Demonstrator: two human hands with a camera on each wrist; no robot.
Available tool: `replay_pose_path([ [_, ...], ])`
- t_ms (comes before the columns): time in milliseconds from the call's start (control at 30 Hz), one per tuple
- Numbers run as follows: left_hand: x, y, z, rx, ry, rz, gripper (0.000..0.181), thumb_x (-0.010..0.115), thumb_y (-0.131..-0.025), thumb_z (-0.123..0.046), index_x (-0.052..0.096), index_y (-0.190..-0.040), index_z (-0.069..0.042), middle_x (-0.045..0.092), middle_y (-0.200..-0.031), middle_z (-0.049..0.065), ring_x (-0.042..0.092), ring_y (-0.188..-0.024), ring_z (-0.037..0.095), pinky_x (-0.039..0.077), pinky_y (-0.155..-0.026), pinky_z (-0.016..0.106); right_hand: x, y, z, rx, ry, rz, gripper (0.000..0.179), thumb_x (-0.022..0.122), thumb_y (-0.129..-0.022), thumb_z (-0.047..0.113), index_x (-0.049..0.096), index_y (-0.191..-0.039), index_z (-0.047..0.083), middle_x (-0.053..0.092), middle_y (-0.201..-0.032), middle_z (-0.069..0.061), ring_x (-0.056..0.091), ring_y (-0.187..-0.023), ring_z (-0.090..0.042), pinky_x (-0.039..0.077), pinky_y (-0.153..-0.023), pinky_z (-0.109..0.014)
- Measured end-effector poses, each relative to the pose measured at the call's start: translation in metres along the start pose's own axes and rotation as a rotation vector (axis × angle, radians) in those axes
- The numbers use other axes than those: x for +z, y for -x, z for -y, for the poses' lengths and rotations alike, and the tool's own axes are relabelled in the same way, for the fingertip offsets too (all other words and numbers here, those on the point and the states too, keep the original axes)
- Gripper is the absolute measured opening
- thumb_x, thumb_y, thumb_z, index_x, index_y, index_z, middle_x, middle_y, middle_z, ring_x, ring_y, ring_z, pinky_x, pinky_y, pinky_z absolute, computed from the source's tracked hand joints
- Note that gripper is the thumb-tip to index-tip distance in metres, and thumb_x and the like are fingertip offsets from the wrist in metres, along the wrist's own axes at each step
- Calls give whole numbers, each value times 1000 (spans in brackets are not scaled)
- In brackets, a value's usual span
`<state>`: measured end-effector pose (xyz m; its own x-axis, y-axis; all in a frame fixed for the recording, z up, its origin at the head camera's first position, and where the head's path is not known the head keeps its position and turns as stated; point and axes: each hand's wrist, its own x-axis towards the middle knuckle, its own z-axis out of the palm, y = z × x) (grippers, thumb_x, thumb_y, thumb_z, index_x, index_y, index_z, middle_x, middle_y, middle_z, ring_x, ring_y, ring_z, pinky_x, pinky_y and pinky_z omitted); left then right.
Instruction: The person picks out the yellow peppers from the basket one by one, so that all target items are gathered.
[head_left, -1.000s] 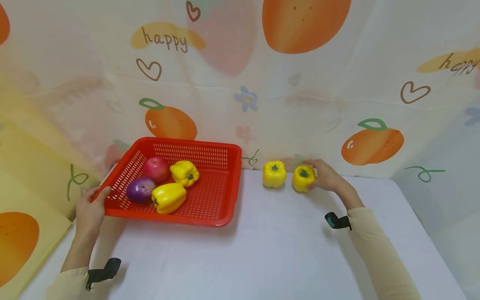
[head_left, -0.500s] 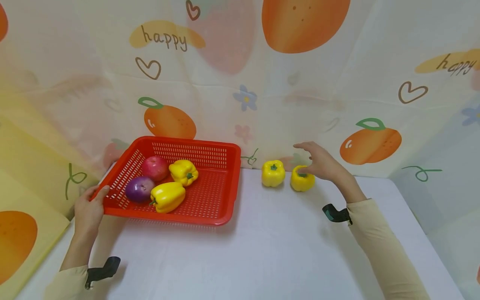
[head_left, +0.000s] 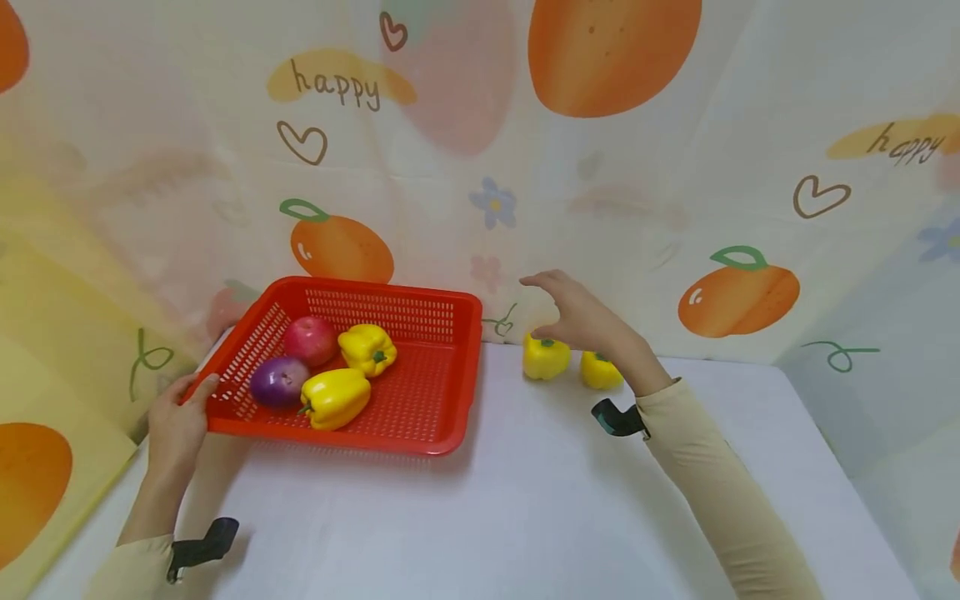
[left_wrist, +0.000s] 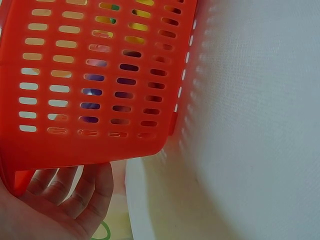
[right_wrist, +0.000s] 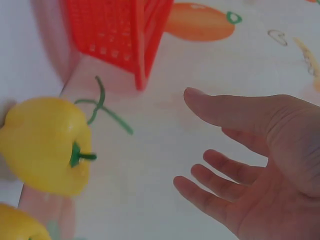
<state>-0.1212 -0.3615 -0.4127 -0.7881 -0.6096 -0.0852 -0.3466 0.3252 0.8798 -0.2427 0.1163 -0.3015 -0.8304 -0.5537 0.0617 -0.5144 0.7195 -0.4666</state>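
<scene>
My left hand (head_left: 178, 421) grips the left rim of a red plastic basket (head_left: 457, 392), thumb on top and fingers below, as the left wrist view also shows. Inside the basket lie a red apple-like fruit (head_left: 311, 341), a purple round one (head_left: 279, 382) and two yellow bell peppers (head_left: 336, 400) (head_left: 367, 348). Two more yellow bell peppers stand on the table to the basket's right, a nearer-left one (head_left: 547, 360) and a right one (head_left: 602, 372). Above them hovers my right hand (head_left: 588, 321), thumb and fingers spread, holding nothing. In the right wrist view, the left pepper (right_wrist: 47, 145) sits apart from the fingers.
A white table (head_left: 525, 517) spreads under everything. Right behind the basket and peppers hangs a printed cloth backdrop (head_left: 615, 217), and more cloth walls stand at both sides. Each wrist carries a black camera mount (head_left: 618, 418).
My right hand has let go of the right-hand pepper, risen, and moved left over the other one. The left hand keeps its hold on the basket's rim.
</scene>
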Motion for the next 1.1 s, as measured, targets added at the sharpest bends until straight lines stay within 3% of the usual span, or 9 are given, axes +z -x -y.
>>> replay_pose_path([
  [167,-1,-4,6,4,59,-5,56,53,-86,-46,49,-127,-7,49,-91,-6,48,-70,-1,39,-62,14,14,-13,16,-67,6,-3,70,72,-76,17,36,-136,10,36,-136,-10,39,-121,-26,37,-96,-39],
  [367,1,-6,10,1,130,-26,49,57,-83,-47,56,-119,-13,51,-84,-11,51,-67,0,42,-57,15,33,-28,37,-104,12,5,66,73,-76,17,41,-133,10,35,-137,-8,36,-124,-23,36,-97,-38],
  [533,-1,-2,4,-5,173,0,42,56,-86,-40,55,-115,-11,50,-82,-12,51,-67,0,41,-57,13,47,-38,55,-140,18,10,65,73,-75,15,43,-132,11,39,-132,-7,42,-117,-20,41,-92,-32],
  [767,-2,0,-1,0,141,12,51,53,-88,-40,53,-117,2,53,-69,-19,52,-63,-1,40,-57,13,64,-46,81,-198,91,46,64,72,-77,21,43,-133,14,39,-133,-6,43,-117,-18,40,-93,-29],
  [1100,-1,-2,2,13,117,-3,44,51,-89,-39,56,-108,0,52,-66,-21,52,-62,-2,40,-56,14,78,-61,110,-193,81,118,63,71,-78,25,42,-134,20,37,-134,-1,42,-118,-14,43,-89,-27],
])
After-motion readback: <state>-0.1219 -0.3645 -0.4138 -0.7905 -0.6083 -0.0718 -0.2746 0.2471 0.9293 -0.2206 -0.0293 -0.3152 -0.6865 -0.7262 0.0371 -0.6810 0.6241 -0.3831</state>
